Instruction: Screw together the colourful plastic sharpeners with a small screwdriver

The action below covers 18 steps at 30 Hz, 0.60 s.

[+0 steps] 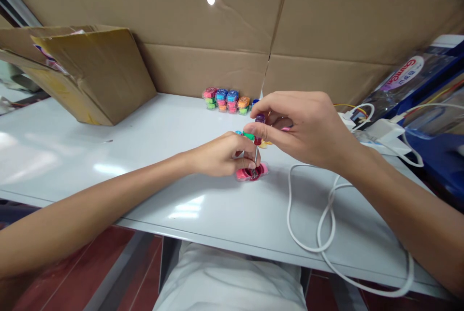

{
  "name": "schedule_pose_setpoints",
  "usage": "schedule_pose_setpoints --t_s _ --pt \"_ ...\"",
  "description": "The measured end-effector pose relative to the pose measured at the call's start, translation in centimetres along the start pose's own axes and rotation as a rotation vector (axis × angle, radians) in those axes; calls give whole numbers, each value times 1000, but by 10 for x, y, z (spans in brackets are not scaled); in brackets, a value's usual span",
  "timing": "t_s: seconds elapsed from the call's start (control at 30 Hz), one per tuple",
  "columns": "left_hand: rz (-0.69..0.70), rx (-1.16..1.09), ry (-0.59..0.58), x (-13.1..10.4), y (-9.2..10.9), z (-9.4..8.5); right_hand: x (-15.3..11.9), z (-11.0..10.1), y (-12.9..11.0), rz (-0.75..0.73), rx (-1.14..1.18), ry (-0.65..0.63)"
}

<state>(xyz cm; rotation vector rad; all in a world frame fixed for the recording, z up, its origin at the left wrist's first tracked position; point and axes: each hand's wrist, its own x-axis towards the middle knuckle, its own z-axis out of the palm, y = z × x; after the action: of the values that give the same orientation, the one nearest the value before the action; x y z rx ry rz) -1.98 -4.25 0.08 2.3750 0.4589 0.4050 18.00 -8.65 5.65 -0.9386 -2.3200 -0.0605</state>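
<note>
My right hand (300,125) is closed round the purple and red handle of a screwdriver (258,130), held upright. Its metal shaft points down into a small pink plastic piece (253,172) on the table, whose round dark red middle faces up. My left hand (230,154) is at the far left side of this piece, with thumb and fingers pinched close to the screwdriver's tip. It steadies the pink plastic piece; the exact contact is partly hidden by the fingers. Behind both hands, small green and yellow parts (248,135) show only in part.
Stacks of colourful small plastic pieces (227,101) stand by the cardboard wall (203,67). An open cardboard box (105,74) is at the left. A white cable (321,233) loops across the right side of the table (145,200), near a white power strip (386,134).
</note>
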Motion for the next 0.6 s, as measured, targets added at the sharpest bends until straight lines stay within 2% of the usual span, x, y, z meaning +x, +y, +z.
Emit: schedule_pose_setpoints --t_s 0.3,0.6 --pt "13 51 -20 0 -1 -1 2 0 0 25 -10 1" --pt "-19 33 -30 -1 5 0 0 0 -5 74 -210 -57"
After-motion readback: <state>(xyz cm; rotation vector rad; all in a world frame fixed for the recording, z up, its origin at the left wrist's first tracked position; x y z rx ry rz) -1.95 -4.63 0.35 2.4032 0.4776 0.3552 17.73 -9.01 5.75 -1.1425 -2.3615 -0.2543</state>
